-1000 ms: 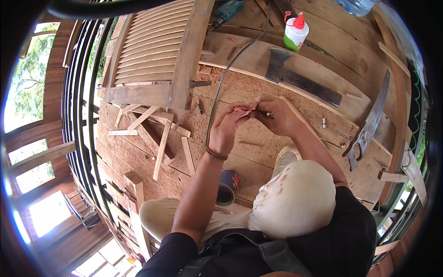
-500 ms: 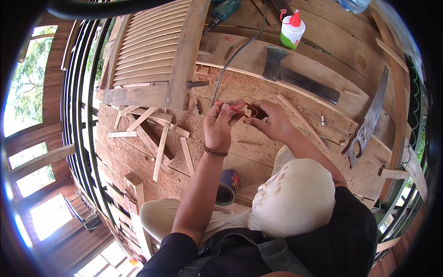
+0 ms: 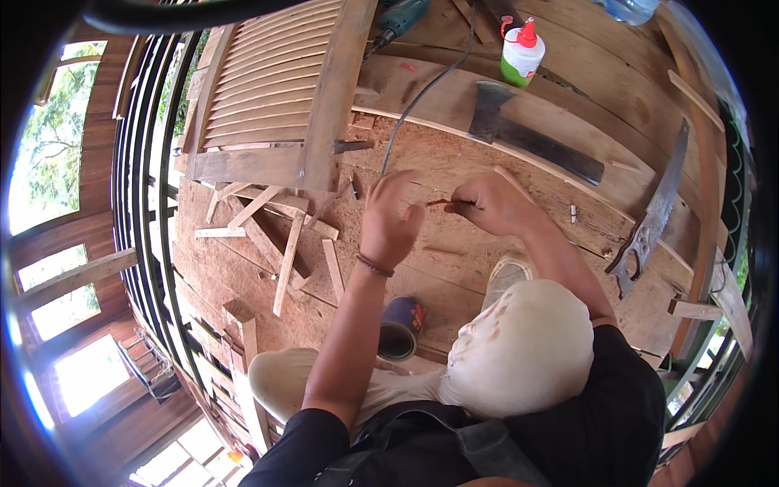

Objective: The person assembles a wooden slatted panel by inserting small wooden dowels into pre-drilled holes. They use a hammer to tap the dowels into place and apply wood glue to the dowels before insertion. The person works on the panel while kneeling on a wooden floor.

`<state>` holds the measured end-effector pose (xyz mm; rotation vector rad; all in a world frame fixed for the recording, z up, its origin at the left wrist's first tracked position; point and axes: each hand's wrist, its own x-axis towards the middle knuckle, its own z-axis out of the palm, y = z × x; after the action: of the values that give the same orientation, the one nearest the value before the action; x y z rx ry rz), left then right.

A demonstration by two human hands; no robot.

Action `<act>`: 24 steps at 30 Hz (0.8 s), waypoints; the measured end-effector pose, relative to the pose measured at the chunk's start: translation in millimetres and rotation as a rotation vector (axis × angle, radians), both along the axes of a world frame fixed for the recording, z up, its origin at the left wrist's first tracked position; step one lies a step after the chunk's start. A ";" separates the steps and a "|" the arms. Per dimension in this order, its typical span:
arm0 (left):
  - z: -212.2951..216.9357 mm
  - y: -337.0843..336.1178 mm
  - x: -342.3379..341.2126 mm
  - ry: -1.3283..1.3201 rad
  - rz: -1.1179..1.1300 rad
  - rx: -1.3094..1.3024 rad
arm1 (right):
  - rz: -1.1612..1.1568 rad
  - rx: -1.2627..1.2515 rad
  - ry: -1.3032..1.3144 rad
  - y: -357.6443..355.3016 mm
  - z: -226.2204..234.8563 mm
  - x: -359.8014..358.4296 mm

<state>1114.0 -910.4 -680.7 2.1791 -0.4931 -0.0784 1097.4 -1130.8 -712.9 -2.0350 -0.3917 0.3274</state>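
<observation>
Head view: both hands meet above a sawdust-covered plank floor (image 3: 454, 276). The left hand (image 3: 391, 217) and the right hand (image 3: 491, 203) each pinch one end of a thin reddish stick (image 3: 442, 202), held level between them, just above the floor.

Open room: bare boards lie below and to the right of the hands, up to the handsaw (image 3: 649, 219) near the right edge.

Obstructions: a louvred wooden shutter (image 3: 276, 97) lies close to the upper left of the left hand, with loose wood offcuts (image 3: 284, 252) scattered beneath it. A grey cord (image 3: 418, 97) runs from the top down to just beside the left hand. A hatchet (image 3: 535, 142) lies above the right hand; a glue bottle (image 3: 521, 55) stands farther up. A blue can (image 3: 402, 326) lies beside the left forearm. A black railing (image 3: 154, 243) bounds the floor at left.
</observation>
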 end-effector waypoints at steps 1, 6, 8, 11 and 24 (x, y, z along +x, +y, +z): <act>7.7 -1.5 2.7 -0.246 -0.150 0.309 | 0.036 -0.015 -0.020 -0.9 -5.1 -0.5; -3.3 -8.3 -8.4 0.236 -0.251 0.221 | 0.044 0.061 0.017 -6.2 -11.9 0.4; -11.2 -4.3 -11.7 0.326 -0.167 0.142 | 0.005 0.123 0.097 -6.9 -7.9 0.4; -15.2 -4.1 -16.6 0.507 -0.023 -0.005 | -0.162 0.388 0.513 -1.2 -3.5 -5.1; -8.9 -18.0 -21.9 0.571 0.064 -0.056 | -0.479 0.840 0.317 32.4 -30.2 -26.3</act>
<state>1092.0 -928.4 -689.5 1.9960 -0.0973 -0.6231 1071.1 -1098.4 -743.1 -1.1685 0.1541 0.1408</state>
